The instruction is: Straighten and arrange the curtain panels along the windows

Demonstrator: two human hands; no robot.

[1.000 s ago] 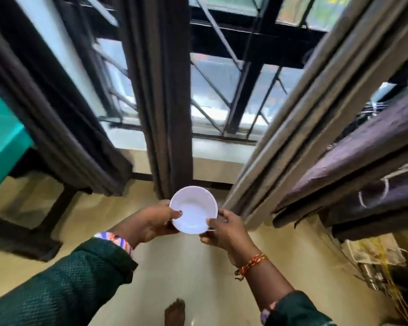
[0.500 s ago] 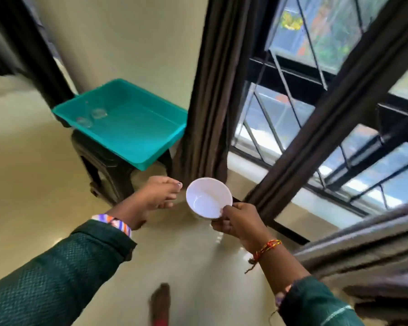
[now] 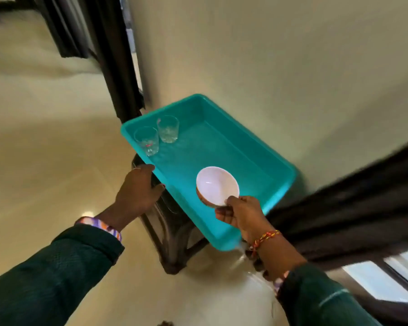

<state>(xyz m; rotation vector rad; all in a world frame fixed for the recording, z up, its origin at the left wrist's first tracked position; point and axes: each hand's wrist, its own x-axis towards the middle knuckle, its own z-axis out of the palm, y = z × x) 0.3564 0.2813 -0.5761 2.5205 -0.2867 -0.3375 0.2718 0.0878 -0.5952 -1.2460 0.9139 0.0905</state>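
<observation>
— What does the head camera give you?

— I see the right hand (image 3: 239, 214) pinching the near rim of a white bowl (image 3: 217, 185), which is held above the near end of a teal tub (image 3: 290, 177). The tub sits on a dark stool (image 3: 172, 241) against a cream wall (image 3: 280, 55).

— And the other grip?

— The left hand (image 3: 138, 190) has its fingers curled over the stool's edge, just beside the tub's left wall; I read that grip as grasping the stool. Two clear glasses (image 3: 157, 136) stand upright side by side in the tub's far left corner.

— Where are the curtains?

— One dark curtain panel (image 3: 353, 208) sweeps in from the right, blurred, passing behind the right wrist. A second dark curtain (image 3: 113, 55) hangs at the upper left, ending just beyond the tub's far corner. Neither hand touches them.
</observation>
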